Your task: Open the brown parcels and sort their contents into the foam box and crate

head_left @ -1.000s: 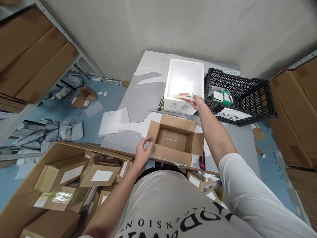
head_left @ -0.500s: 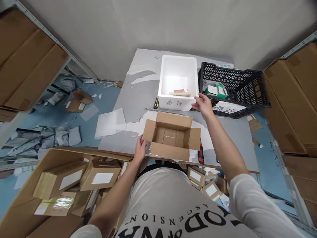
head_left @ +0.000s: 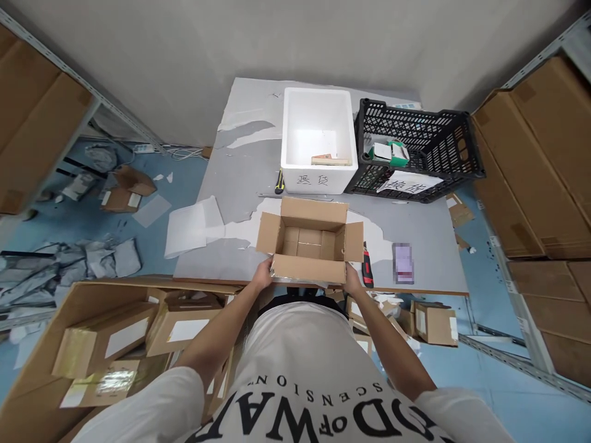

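An open cardboard box (head_left: 308,268) sits at the near edge of the table, its flaps folded outward and no contents visible inside. My left hand (head_left: 263,274) holds its near left corner, below the side flap. At the near right corner, my right hand (head_left: 353,280) grips the same box. The fingers of both hands are partly hidden by the cardboard. Just right of the box lies a red and black utility knife (head_left: 367,269). Behind it stands a white foam box (head_left: 318,179) with handwriting on its front and small flat pieces inside.
A black plastic crate (head_left: 466,171) holding green and white boxes stands at the back right. A yellow and black cutter (head_left: 279,182) lies beside the foam box. A phone (head_left: 403,263) rests at right. A large carton (head_left: 32,375) of parcels stands at lower left.
My right hand has left the foam box's front right corner and come down to the cardboard box's near right corner. My left hand has shifted to the near left corner. The phone is now uncovered.
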`<state>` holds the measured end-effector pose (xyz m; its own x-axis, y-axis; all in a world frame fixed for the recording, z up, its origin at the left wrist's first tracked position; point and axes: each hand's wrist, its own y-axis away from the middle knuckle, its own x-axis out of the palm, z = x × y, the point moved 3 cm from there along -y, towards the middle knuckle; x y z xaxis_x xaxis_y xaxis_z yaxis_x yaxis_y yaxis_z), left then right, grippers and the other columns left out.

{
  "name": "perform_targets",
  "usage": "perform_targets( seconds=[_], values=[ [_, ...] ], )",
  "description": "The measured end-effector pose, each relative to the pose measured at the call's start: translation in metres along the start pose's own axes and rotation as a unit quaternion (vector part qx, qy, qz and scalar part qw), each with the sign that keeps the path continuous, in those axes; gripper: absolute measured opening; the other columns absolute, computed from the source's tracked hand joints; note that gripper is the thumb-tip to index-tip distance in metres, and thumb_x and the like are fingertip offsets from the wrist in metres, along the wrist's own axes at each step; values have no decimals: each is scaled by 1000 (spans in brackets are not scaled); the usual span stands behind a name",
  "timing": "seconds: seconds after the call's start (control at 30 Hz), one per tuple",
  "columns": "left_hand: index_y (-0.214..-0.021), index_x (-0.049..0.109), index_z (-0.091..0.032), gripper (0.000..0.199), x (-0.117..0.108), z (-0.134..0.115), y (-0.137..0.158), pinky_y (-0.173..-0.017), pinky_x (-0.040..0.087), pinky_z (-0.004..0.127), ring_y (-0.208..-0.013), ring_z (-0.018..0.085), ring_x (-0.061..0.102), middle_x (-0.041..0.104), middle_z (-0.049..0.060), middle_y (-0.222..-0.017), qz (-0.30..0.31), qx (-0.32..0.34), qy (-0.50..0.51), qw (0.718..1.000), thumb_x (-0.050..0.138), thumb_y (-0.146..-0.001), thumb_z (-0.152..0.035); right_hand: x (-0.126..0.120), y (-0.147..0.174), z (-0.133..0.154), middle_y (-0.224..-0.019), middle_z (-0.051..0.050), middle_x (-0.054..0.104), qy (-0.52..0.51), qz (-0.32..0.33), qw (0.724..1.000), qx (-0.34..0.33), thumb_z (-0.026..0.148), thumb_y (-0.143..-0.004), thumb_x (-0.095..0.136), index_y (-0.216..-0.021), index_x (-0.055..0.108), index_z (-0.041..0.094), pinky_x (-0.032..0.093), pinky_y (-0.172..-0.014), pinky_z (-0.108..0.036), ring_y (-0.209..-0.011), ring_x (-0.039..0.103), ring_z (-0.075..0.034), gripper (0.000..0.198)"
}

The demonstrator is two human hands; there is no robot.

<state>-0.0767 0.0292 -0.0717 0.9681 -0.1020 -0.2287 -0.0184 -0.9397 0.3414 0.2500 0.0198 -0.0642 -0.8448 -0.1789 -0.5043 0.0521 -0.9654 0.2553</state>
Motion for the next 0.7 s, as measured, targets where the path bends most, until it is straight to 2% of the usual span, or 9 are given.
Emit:
perform_targets(
  seconds=[0.13,0.23,0.3,0.4,0.47,0.53,0.6,0.7],
  values=[
    [-81,65,-16,28,9,2,0,-85,52,45,-86,26,67,72,8,-81,-17,13,7,1000,63,-61,-36,6,-6,9,-101,-12,69,-17,-10,1000,10,21,-60,60,-102,57,18,50,-88,-45,-98,63,-29,42],
    [-90,65,-16,34,11,-1,7,-94,48,48,-99,27,65,71,10,-94,-47,20,12,999,66,-63,-37,4,-3,15,-114,-15,65,-26,-20,999,14,27,-69,57,-108,56,18,48,-94,-45,-109,60,-29,40],
    [-104,63,-16,45,9,-10,17,-102,42,48,-113,28,60,68,13,-110,-74,37,29,996,69,-65,-39,-1,3,22,-126,-17,58,-57,-21,998,16,33,-75,56,-117,52,18,46,-97,-46,-118,55,-28,45],
    [-127,51,-15,66,-2,-35,40,-108,37,46,-125,27,52,56,17,-131,-90,89,67,990,70,-70,-41,-16,17,43,-140,-14,47,-159,18,987,-19,44,-79,60,-132,42,22,39,-106,-46,-131,44,-26,60],
    [-134,46,-16,72,-12,-57,56,-109,38,45,-127,28,49,51,17,-137,-91,121,74,986,70,-72,-41,-31,26,64,-145,-12,41,-208,56,974,-72,52,-78,62,-138,38,25,32,-111,-45,-136,38,-25,70],
    [-136,45,-16,73,-22,-80,69,-109,38,45,-128,29,49,51,16,-137,-98,148,67,982,71,-71,-40,-46,34,85,-144,-11,40,-211,72,967,-121,58,-74,65,-141,38,27,29,-113,-44,-137,35,-27,78],
    [-135,46,-18,74,-27,-100,76,-107,41,43,-129,29,47,50,15,-138,-116,164,61,978,73,-70,-39,-57,36,104,-139,-10,43,-188,50,971,-140,56,-72,68,-141,41,27,32,-111,-43,-134,38,-27,79],
    [-134,44,-19,72,-26,-120,70,-101,46,41,-128,28,48,50,15,-137,-152,148,80,974,72,-71,-39,-64,29,120,-130,-9,48,-149,-27,983,-108,51,-78,64,-141,42,28,40,-105,-41,-125,47,-25,70]
  ],
)
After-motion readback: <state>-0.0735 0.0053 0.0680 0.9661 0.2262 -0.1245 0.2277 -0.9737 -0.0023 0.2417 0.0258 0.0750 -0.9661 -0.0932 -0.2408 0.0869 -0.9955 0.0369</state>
